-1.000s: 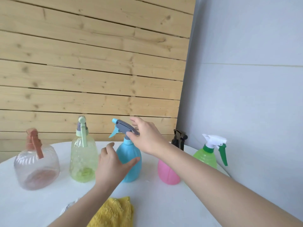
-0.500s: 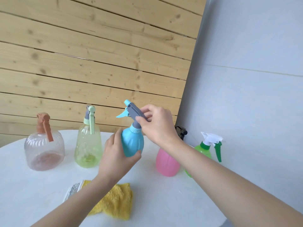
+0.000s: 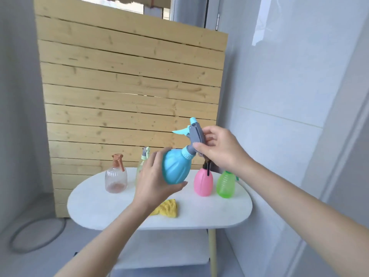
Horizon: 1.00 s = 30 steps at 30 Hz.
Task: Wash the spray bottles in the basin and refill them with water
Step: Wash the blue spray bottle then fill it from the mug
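Note:
I hold a blue spray bottle point(image 3: 176, 168) tilted in the air above the white table point(image 3: 209, 214). My left hand point(image 3: 154, 184) grips its round body from below. My right hand point(image 3: 217, 148) grips its grey spray head point(image 3: 196, 134). On the table stand a clear pinkish bottle point(image 3: 116, 178) with a brown sprayer, a pale green bottle point(image 3: 142, 162) partly hidden behind my left hand, a pink bottle point(image 3: 203, 181) and a bright green bottle point(image 3: 226, 183).
A yellow cloth point(image 3: 168, 209) lies on the table near its front edge. A wooden slat panel point(image 3: 129, 86) stands behind the table, and a grey wall point(image 3: 279, 96) runs along the right. A lower shelf point(image 3: 165, 248) sits under the table, and a grey ring point(image 3: 38, 234) lies on the floor at left.
Both hands took hold of the blue bottle and lifted it off the table, tilting it. The camera pulled back, so the whole table shows now.

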### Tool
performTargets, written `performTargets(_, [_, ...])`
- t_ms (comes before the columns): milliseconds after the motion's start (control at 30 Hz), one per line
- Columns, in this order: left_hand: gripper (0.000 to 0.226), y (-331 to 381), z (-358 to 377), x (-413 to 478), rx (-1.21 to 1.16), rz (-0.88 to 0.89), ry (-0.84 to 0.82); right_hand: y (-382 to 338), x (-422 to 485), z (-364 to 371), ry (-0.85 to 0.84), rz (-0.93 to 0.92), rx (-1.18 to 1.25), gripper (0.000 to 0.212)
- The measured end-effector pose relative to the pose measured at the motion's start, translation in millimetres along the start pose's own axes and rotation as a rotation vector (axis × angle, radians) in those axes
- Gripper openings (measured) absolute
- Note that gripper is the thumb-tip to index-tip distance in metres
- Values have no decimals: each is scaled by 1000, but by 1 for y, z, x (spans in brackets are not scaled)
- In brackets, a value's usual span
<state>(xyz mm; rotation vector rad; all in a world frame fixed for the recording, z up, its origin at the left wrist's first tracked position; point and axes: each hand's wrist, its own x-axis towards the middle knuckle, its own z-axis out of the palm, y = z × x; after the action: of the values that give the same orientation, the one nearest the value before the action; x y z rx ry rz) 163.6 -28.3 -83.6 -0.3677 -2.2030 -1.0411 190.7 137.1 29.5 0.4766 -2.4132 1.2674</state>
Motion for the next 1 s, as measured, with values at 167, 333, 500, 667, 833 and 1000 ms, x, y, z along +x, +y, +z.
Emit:
performTargets(167, [97,31,-50,-62,91,36,-17,-36,-68,-16,-159,100,71,16])
performTargets(333, [97,43,-78,-101,219,102,-11,-52,-107,-17,-160,69,126,20])
performTargets(500, [93,50,-91,-133,298,79,-73,-45,-141,-8,-121,52,97,9])
performTargets(667, [92,45,-81,-161,281,66,-62,-23,-170,-1,-110,-42,120,10])
performTargets(833, [91,40,-70,-166,186,23,-177,-12,-184,-1,-155,-227,-9,18])
performTargets(1000, [96,31,-63,-167,60,-73,-137,-6,-179,-7,-227,-365,-291,40])
